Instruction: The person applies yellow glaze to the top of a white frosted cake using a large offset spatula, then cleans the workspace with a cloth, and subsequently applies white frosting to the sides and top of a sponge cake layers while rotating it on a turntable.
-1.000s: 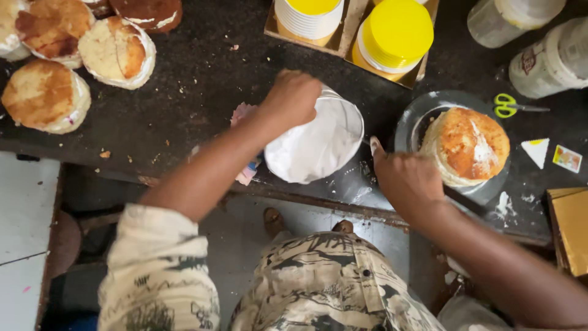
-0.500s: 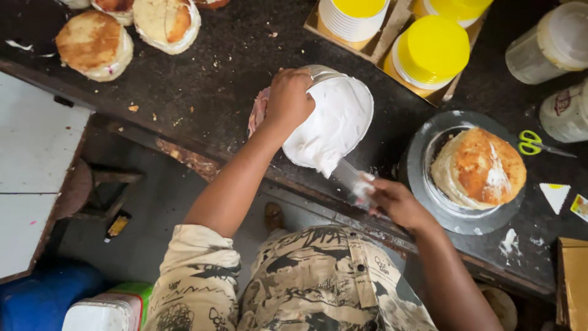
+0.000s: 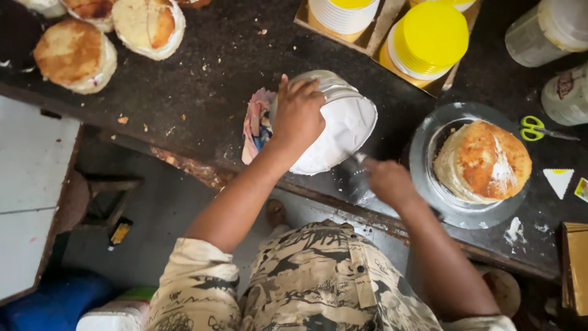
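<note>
Since half a second ago, the right hand [image 3: 387,181] has come up from the counter's edge to the lower rim of the bowl [image 3: 343,125], and the tool it grips now reaches into the white cream; a full second ago that hand lay flat by the cake stand. Its fingers are closed narrow around a clear, blurred handle, most likely a spatula [image 3: 359,167], though the blade is hard to make out. The left hand [image 3: 298,114] sits where it was, spread wide over the bowl's upper wall and tipping the mouth toward the person.

That metal bowl rests on the dark counter [image 3: 202,86], near its front edge, partly over a crumpled coloured cloth [image 3: 256,122], between the trays of cups [image 3: 429,38] and the stand. It looks stiff and fairly light, but the cream adds weight and probably makes the rim greasy, so the dry outer wall, where the left hand already grips, seems the safest hold. The cream itself is soft and will smear.

Just right of the bowl, a round sponge cake [image 3: 484,160] sits on the grey stand [image 3: 422,153], partly smeared with white. More bare cakes [image 3: 75,54] lie at the far left, and green scissors [image 3: 534,129] lie beyond the stand.
</note>
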